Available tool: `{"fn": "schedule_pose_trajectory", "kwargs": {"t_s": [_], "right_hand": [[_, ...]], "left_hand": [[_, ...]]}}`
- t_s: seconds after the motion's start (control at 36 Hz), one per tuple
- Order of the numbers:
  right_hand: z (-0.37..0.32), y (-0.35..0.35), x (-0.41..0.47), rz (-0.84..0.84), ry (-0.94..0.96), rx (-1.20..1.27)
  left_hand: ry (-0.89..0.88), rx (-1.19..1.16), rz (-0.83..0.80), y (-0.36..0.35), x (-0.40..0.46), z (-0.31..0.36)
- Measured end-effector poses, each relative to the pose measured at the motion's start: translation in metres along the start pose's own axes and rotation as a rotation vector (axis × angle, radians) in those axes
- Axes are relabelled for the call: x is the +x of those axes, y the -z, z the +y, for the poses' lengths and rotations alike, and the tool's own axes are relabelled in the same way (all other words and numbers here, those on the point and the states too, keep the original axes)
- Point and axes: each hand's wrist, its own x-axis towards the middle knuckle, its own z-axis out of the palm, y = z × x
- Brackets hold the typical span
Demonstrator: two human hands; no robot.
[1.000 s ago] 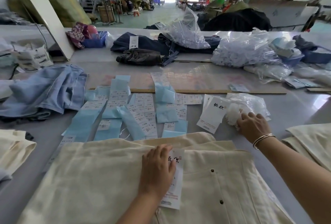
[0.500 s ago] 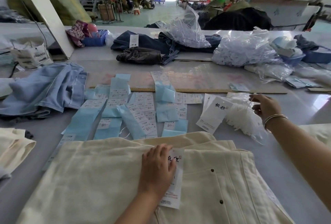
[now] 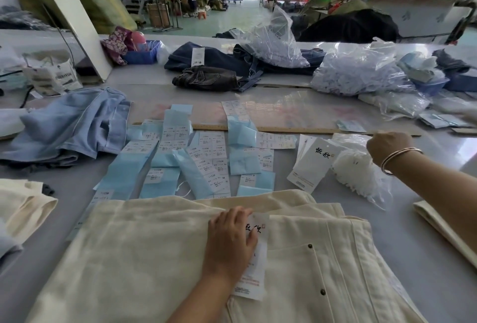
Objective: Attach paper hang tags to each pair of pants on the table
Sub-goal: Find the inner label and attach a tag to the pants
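Your right hand [image 3: 387, 147] has lifted up off the bag of white fasteners [image 3: 357, 171] since a moment ago. Its fingers are curled, maybe pinching one thin fastener, but I cannot tell. Your left hand [image 3: 231, 240] lies flat, fingers straight, pressing the hang tag [image 3: 254, 258] on the cream pants [image 3: 144, 253] right before you. That tag looks not yet tied on. More tags [image 3: 311, 165] wait nearby, and other pants too.

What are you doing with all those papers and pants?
A person is putting hang tags on pants. The left hand presses a white hang tag flat on cream pants. The right hand is raised above a bag of white plastic fasteners, fingers curled as if pinching one, though that is too small to see.
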Motion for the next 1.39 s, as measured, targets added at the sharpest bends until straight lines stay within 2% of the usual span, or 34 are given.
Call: {"fn": "schedule_pose_trajectory", "kwargs": {"t_s": [0.06,0.14,0.22,0.28,0.36,0.42,0.56,0.67,0.72,0.81,0.86,0.97,1.11,1.22,1.39], "right_hand": [[-0.002,-0.003,-0.002,0.002,-0.066,0.132],[-0.006,-0.013,0.007,-0.220,-0.211,0.480],[-0.008,-0.018,0.015,-0.383,-0.426,1.194],[-0.005,-0.022,0.014,-0.447,-0.614,1.557],[-0.004,-0.023,0.009,-0.491,-0.759,1.885],[-0.004,-0.018,0.006,-0.447,-0.808,2.017],[-0.005,-0.005,0.002,-0.272,-0.751,2.107],[-0.003,-0.003,-0.003,-0.305,-0.741,2.070],[-0.004,-0.005,-0.004,-0.344,-0.707,1.979],[-0.009,-0.007,-0.003,-0.375,-0.534,1.680],[-0.013,-0.007,0.001,-0.356,-0.444,1.597],[-0.013,-0.007,0.007,-0.265,-0.519,1.675],[-0.021,-0.011,0.005,-0.291,-0.637,2.077],[-0.019,-0.013,-0.001,-0.314,-0.692,2.105],[-0.006,-0.008,-0.004,-0.343,-0.652,2.008]], "left_hand": [[0.002,-0.002,0.003,0.000,0.000,0.001],[0.005,0.001,0.007,-0.002,0.000,0.000],[0.004,0.003,0.017,-0.003,0.000,-0.001],[0.002,0.005,0.017,-0.004,0.000,-0.002],[0.007,-0.008,0.003,-0.003,0.000,-0.002],[0.006,-0.016,-0.001,-0.002,0.000,-0.002],[0.011,-0.012,-0.007,-0.001,0.001,-0.001],[0.007,-0.019,-0.013,0.000,0.001,-0.001],[0.010,-0.027,-0.017,0.000,0.000,-0.001],[0.014,-0.024,-0.005,0.000,0.000,-0.001],[0.017,-0.028,0.004,0.000,0.000,-0.001],[0.042,-0.026,-0.020,0.000,0.000,0.000],[0.058,-0.035,-0.052,0.002,0.000,0.000],[0.062,-0.055,-0.052,0.002,0.001,0.000],[0.053,-0.061,-0.074,0.001,0.001,0.000]]}}
